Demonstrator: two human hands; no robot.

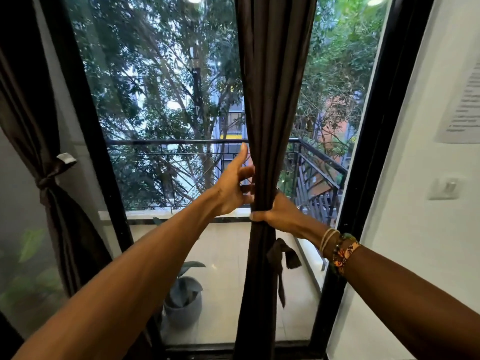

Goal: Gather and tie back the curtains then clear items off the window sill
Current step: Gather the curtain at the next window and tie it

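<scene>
A dark brown curtain [270, 100] hangs bunched in front of the glass door, right of centre. My right hand [279, 214] grips the gathered cloth from the right, thumb wrapped round its front. My left hand [233, 185] is at the curtain's left edge with its thumb raised and fingers reaching behind the cloth. A loose tie-back strap [281, 258] dangles from the curtain just below my right hand. A second brown curtain [52, 193] at the far left is tied back with a knotted strap [45, 181].
Black door frames [363, 178] stand on both sides of the glass. Outside lie a tiled balcony with a grey plant pot [183, 302] and a black railing [319, 159]. A white wall at right carries a switch [445, 188] and a paper sheet [465, 105].
</scene>
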